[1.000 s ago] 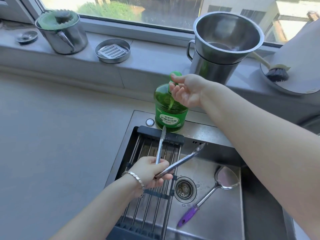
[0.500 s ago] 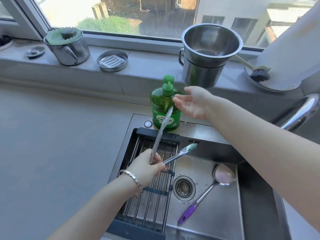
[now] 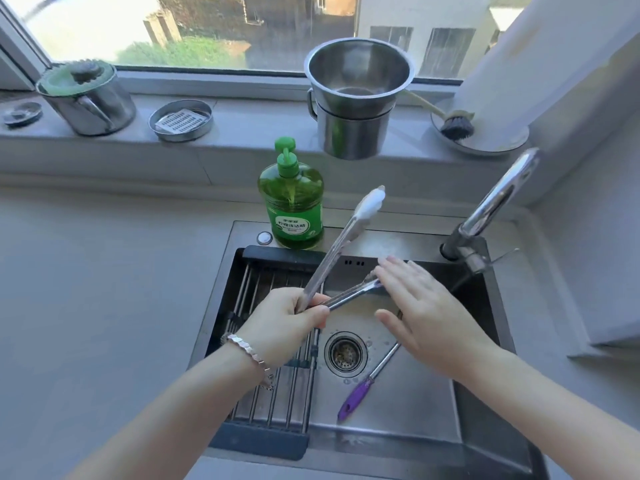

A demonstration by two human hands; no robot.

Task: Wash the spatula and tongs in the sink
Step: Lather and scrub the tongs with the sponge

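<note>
Head view: we look down into a steel sink [image 3: 415, 414] set in a grey table [image 3: 104, 271]. The left hand [image 3: 287, 327], with a bracelet [image 3: 247, 351] on its wrist, curls its fingers [image 3: 317, 311] round the hinge end of the tongs [image 3: 341, 247] and holds them above the sink. The tong arms are spread apart. One rises toward the green soap bottle [image 3: 294, 206] and ends in a pale tip. The other runs right and disappears under the right hand [image 3: 426, 317], so we cannot see its tip.

The right hand lies flat with the fingers straight and close together, gripping nothing. It sits over that lower tong arm, and we cannot tell whether it actually presses on the metal.

The spatula [image 3: 370, 375] lies on the sink floor just right of the drain [image 3: 346, 353]. Its purple handle points toward us, and its shaft runs up under the right hand, which hides the blade completely. A bar rack [image 3: 273, 410] covers the left part of the sink, partly hidden by the left forearm.

The faucet [image 3: 491, 206] stands at the sink's right rear corner. On the windowsill [image 3: 242, 147] behind it we see stacked steel pots [image 3: 356, 133], a brush [image 3: 455, 126] on a plate, a round dish [image 3: 180, 120] and a lidded steel pot [image 3: 86, 98]. The bottle's label text is too small to read.
</note>
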